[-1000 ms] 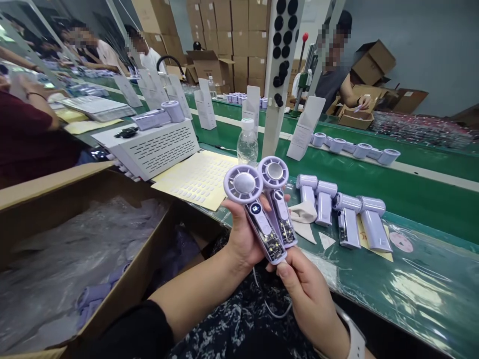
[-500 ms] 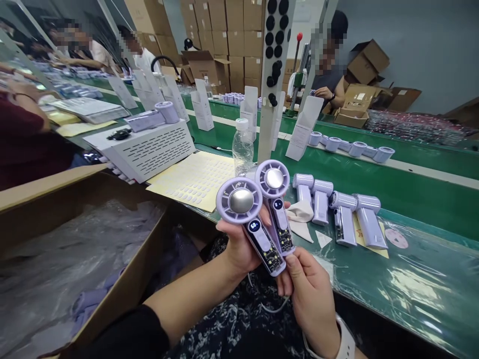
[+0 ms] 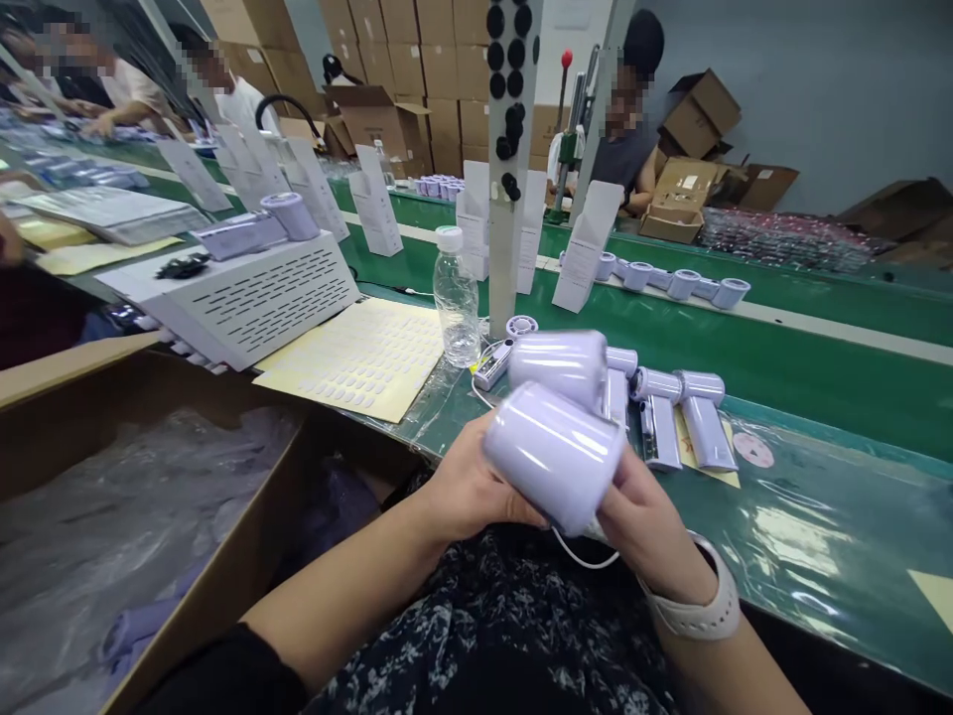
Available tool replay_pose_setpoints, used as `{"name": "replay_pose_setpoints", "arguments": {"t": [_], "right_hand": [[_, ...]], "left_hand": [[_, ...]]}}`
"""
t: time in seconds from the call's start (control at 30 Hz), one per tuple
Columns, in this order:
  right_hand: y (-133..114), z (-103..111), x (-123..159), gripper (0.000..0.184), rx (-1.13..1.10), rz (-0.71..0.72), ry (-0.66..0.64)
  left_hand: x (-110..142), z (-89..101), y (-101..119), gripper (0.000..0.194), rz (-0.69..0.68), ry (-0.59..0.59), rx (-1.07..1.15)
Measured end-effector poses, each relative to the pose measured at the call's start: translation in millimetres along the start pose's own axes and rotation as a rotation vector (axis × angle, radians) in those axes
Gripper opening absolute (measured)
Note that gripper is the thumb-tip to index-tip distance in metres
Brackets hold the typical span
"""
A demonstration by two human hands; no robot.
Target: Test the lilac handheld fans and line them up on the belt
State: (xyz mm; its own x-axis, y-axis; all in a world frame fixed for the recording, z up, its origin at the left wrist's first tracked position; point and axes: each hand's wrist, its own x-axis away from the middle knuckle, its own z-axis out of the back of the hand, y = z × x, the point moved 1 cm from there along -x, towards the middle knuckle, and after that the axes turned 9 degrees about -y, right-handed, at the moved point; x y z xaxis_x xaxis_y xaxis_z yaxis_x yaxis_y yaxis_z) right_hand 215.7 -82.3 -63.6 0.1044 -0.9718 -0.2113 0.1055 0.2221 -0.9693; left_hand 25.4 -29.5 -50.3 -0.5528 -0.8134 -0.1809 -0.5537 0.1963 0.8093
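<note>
Two lilac handheld fans are in my hands, tilted so their rounded barrel-shaped heads face me. The nearer handheld fan (image 3: 555, 457) covers its own handle; the farther fan (image 3: 562, 365) is just behind it. My left hand (image 3: 476, 487) is closed around the fans from the left, its thumb below the nearer head. At the right of that head is my right hand (image 3: 647, 516), fingers curled and partly hidden behind it, so what they pinch cannot be made out. A white cable (image 3: 588, 563) loops beneath the fans, between my hands.
Several lilac fans (image 3: 704, 427) lie on the green bench at right. A clear bottle (image 3: 456, 308), a sticker sheet (image 3: 357, 367) and a slotted metal box (image 3: 260, 308) stand left of the post (image 3: 506, 238). An open carton (image 3: 245, 536) is at lower left. Co-workers sit across the line.
Both fans have turned from showing their round faces and lit displays to showing their barrel sides. My right hand has moved up and right, beside the nearer head. The view has shifted rightward.
</note>
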Motion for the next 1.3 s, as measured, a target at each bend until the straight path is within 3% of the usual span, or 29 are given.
{"name": "replay_pose_setpoints", "arguments": {"t": [0.03,0.1,0.23,0.37,0.5,0.57,0.67,0.83,1.17,1.3], "right_hand": [[-1,-3,3,0.053,-0.106,-0.012,-0.079],[-4,-5,7,0.052,-0.232,-0.049,-0.109],[-5,0,12,0.033,-0.317,-0.106,0.010],[-6,8,18,0.030,-0.478,-0.070,0.064],[-7,11,25,0.024,-0.490,-0.093,-0.005],[-6,7,25,0.023,-0.496,-0.097,0.004],[-4,-2,23,0.021,-0.519,-0.112,0.088],[-4,-13,16,0.028,-0.632,-0.181,0.073],[-11,-8,21,0.025,-0.621,-0.146,0.004],[-4,-9,22,0.027,-0.635,-0.175,0.052]], "left_hand": [[-1,3.6,0,0.056,0.008,-0.015,-0.023],[-6,10.5,0,0.046,-0.012,0.002,-0.059],[-9,12.8,-2,0.049,0.061,0.061,0.121],[-1,0.2,-2,0.057,0.099,-0.050,0.168],[2,-6.6,-3,0.050,0.085,-0.223,0.061],[2,-5.4,-4,0.048,0.068,-0.249,0.016],[1,-2.7,-5,0.047,0.057,-0.228,-0.037],[4,-1.4,-5,0.046,0.113,-0.242,-0.042],[6,-2.8,-4,0.047,0.102,-0.296,-0.039],[1,-1.2,-10,0.047,0.127,-0.215,-0.032]]}}
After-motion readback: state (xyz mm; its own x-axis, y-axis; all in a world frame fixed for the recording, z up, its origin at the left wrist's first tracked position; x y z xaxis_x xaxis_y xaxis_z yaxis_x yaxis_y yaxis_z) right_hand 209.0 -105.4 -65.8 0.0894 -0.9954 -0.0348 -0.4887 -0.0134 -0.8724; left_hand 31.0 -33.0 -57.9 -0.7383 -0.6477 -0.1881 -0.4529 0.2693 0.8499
